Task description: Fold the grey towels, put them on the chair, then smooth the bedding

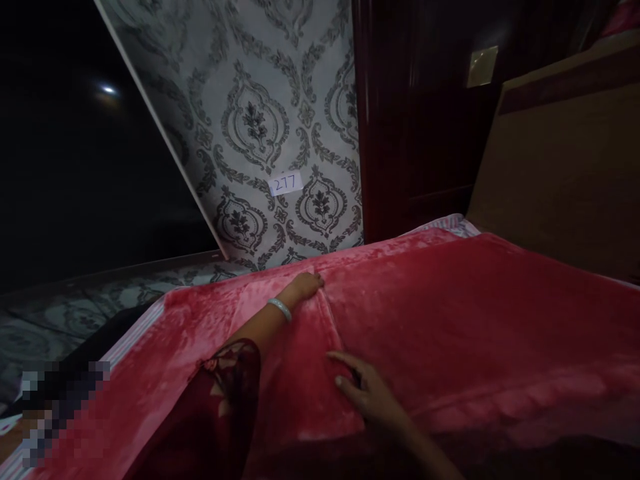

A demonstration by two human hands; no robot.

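A red plush blanket (440,313) is spread out before me, with one section folded over so that its edge runs from the far side toward me. At the far end of that edge, my left hand (306,285) has its fingers curled down on the fabric, closed on the fold. A pale bracelet (280,308) circles the left wrist. Nearer to me, my right hand (365,393) is beside the same edge, thumb and index finger apart. Its other fingers are partly hidden in shadow.
Behind the blanket stands a patterned wall (280,80) bearing a paper label (285,183) marked 277. A large dark panel (90,153) leans at left. Dark red woodwork (410,133) and a brown board (565,160) stand at right. Striped cloth (135,333) shows under the blanket's left edge.
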